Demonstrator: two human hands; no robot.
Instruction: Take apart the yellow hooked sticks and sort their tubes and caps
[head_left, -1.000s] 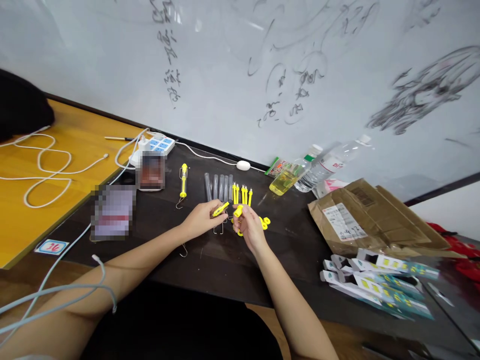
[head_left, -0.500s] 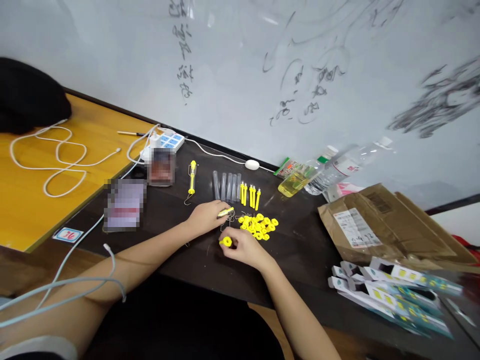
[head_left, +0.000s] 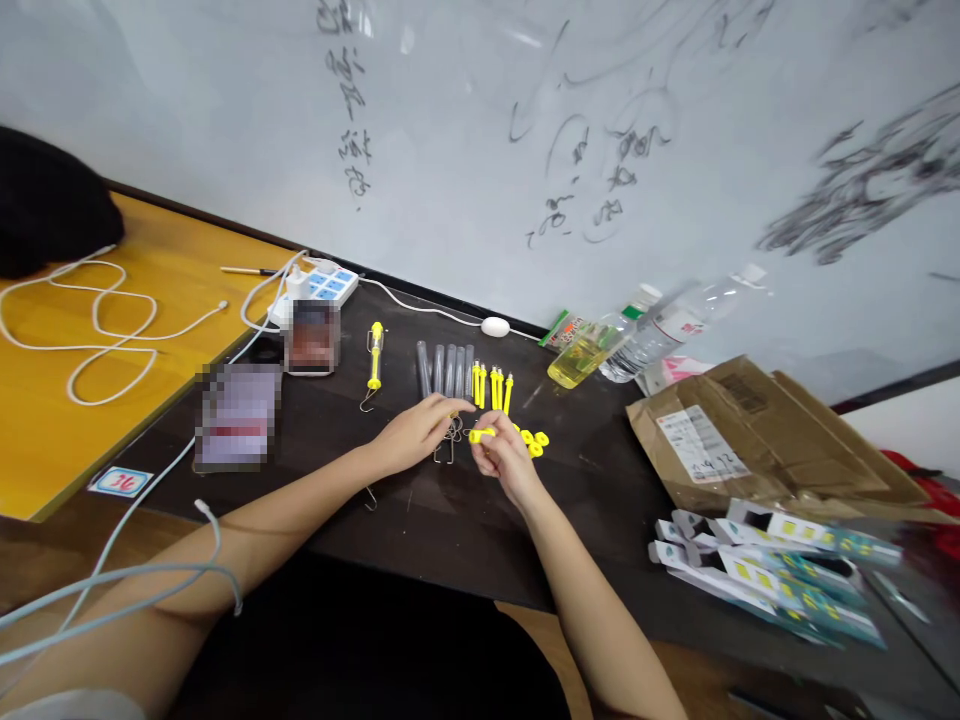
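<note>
My left hand (head_left: 414,434) is closed over the dark table, with a sliver of a yellow rod (head_left: 454,414) at its fingertips; the fingers hide most of it. In my right hand (head_left: 511,466) a yellow ring cap (head_left: 481,436) is pinched, close to the left fingertips. Bent wire hooks (head_left: 450,440) lie between and below the hands. Loose yellow ring caps (head_left: 535,449) sit behind my right hand, which partly covers the pile. Beyond the hands are several clear tubes (head_left: 439,370) and yellow rods (head_left: 496,388). A spring scale (head_left: 375,358) with a hook lies to the left.
At the right are a cardboard parcel (head_left: 765,425), printed boxes (head_left: 780,585), an oil bottle (head_left: 581,360) and a water bottle (head_left: 652,335). A power strip (head_left: 334,287), blurred phone-like items (head_left: 236,415) and a pale cable (head_left: 112,530) are left. A whiteboard (head_left: 450,150) stands behind.
My right hand has moved right and up with the yellow ring cap, now in front of the cap pile. The left index finger is stretched further right. The view has shifted slightly.
</note>
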